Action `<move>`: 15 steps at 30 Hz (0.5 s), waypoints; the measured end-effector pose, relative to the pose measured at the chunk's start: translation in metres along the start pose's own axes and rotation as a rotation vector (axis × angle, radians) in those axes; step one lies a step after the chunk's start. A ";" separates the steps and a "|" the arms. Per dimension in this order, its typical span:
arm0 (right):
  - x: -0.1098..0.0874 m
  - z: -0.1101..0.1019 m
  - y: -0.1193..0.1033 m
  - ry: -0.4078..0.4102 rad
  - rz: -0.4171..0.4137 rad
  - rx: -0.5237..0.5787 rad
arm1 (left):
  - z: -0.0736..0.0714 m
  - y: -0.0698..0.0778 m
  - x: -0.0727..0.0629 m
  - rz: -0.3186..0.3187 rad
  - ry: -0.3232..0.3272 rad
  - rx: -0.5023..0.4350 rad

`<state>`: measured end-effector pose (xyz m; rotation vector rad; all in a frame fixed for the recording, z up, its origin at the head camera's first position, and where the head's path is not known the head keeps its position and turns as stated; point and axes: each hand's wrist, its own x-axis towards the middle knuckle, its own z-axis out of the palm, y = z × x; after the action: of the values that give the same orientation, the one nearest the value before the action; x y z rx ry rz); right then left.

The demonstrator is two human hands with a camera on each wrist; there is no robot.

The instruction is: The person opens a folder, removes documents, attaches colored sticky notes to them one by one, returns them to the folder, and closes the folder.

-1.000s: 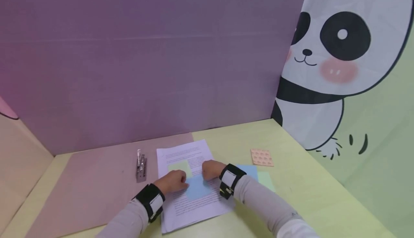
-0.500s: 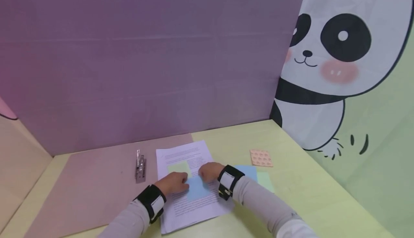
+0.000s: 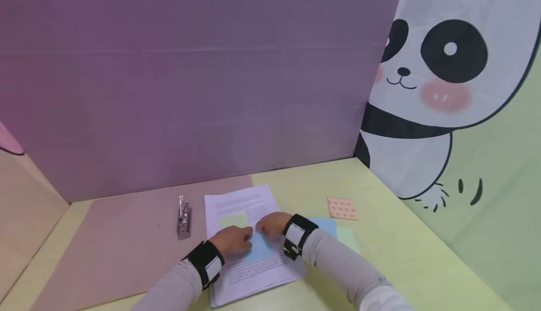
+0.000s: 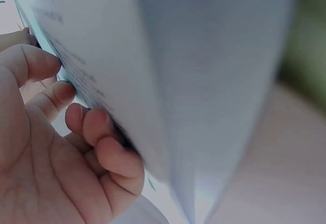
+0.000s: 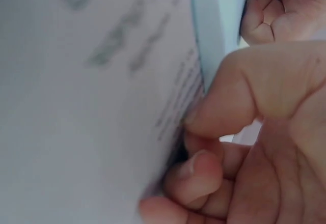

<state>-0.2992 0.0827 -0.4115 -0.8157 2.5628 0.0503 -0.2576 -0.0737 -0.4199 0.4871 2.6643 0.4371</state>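
A light blue sticky note (image 3: 259,251) lies on a stack of printed paper (image 3: 236,290) in the head view, below a pale yellow-green sticky note (image 3: 234,219). My left hand (image 3: 231,240) presses near the blue note's upper left part, fingers curled. At its upper right corner, my right hand (image 3: 274,225) presses down with curled fingers; the two hands nearly meet. In the left wrist view the left hand (image 4: 66,142) has thumb and index tips against the sheet, apart from each other. The right wrist view shows the right hand (image 5: 265,142) with its thumb tip against the paper.
Left of the papers, a small metal tool (image 3: 184,221), like a stapler or punch, stands on a pinkish mat (image 3: 118,250). To the right lie another blue note (image 3: 326,225), a green note (image 3: 346,237) and a patterned pink square (image 3: 342,207). A purple wall (image 3: 190,90) rises behind.
My left hand has moved right along the blue note's upper edge. The right hand has shifted slightly left, so the hands are closer together. The papers have stayed put.
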 end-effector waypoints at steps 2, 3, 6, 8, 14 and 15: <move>-0.001 0.001 0.000 0.013 -0.024 -0.015 | 0.000 0.001 -0.001 -0.008 0.000 -0.006; -0.001 0.001 0.001 0.023 -0.037 -0.019 | 0.000 0.001 -0.002 -0.010 0.002 -0.012; -0.001 0.003 0.002 0.049 -0.068 -0.023 | 0.000 0.000 -0.006 0.009 0.015 -0.023; -0.001 0.005 0.004 0.059 -0.073 0.000 | 0.000 -0.002 -0.009 0.037 0.028 -0.028; -0.002 0.014 0.016 0.123 -0.083 0.164 | 0.003 -0.001 -0.025 0.105 0.067 -0.018; -0.002 0.016 0.018 0.138 -0.089 0.194 | 0.003 0.000 -0.029 0.117 0.079 -0.001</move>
<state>-0.3013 0.1014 -0.4264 -0.8835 2.6037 -0.2868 -0.2312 -0.0839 -0.4134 0.6407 2.7197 0.5018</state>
